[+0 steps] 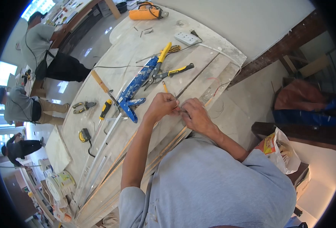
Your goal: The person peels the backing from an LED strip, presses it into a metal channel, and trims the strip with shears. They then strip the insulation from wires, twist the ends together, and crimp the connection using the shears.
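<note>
My left hand (162,107) and my right hand (198,117) meet over the near edge of the worktable (126,41), fingertips pinched close together. Whatever small thing sits between them is too hidden to name. Just beyond my left hand lies a yellow pencil (165,86). A blue paint-smeared caulking gun (137,85) rests to the left of it. Yellow-and-black snips (161,66) lie further back. Beside my right hand, thin loose wires (217,86) hang at the table edge.
On the table are a white power strip (186,38), an orange power tool (144,14), a screwdriver (105,109), pliers (83,106), a tape measure (85,135) and long strips (99,169). Several people stand left, one person (42,49) nearest the back. A plastic bag (284,152) sits right.
</note>
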A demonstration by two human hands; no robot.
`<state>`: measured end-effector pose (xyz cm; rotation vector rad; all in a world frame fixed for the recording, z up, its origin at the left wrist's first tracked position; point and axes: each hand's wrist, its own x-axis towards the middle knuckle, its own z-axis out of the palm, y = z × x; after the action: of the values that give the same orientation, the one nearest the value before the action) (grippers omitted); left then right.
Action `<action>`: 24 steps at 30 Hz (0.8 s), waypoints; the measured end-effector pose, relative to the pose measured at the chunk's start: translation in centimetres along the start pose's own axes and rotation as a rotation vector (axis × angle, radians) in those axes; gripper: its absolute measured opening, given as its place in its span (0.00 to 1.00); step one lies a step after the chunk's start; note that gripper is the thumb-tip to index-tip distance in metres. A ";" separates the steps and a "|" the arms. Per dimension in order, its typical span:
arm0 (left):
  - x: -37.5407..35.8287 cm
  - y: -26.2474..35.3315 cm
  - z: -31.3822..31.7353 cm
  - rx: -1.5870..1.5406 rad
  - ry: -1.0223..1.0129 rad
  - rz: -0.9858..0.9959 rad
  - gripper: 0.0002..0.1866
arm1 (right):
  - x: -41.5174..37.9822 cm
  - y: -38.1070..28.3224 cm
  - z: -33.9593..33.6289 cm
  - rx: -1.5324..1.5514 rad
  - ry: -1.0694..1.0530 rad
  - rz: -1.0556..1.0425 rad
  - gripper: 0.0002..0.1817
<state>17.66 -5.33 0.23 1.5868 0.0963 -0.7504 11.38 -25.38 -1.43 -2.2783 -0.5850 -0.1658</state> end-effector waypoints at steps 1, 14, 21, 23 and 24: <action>0.1 -0.2 0.0 -0.029 -0.001 0.009 0.09 | -0.1 -0.1 0.2 0.002 -0.010 -0.007 0.11; 0.7 -1.9 0.3 -0.187 0.155 -0.002 0.06 | -0.8 -1.4 0.8 -0.028 -0.075 -0.048 0.11; 0.0 -1.4 0.1 -0.367 0.162 -0.031 0.06 | -3.1 -3.1 1.7 -0.014 -0.138 -0.014 0.10; 0.2 -1.7 0.1 -0.382 0.155 -0.014 0.06 | -3.5 -2.9 2.0 -0.012 -0.143 -0.023 0.10; 0.0 -1.5 0.1 -0.387 0.164 -0.012 0.07 | -3.7 -2.8 2.1 -0.008 -0.141 -0.029 0.10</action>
<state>16.90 -5.20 -1.05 1.2744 0.3502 -0.5690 6.64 -23.51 -2.12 -2.3027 -0.6919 -0.0220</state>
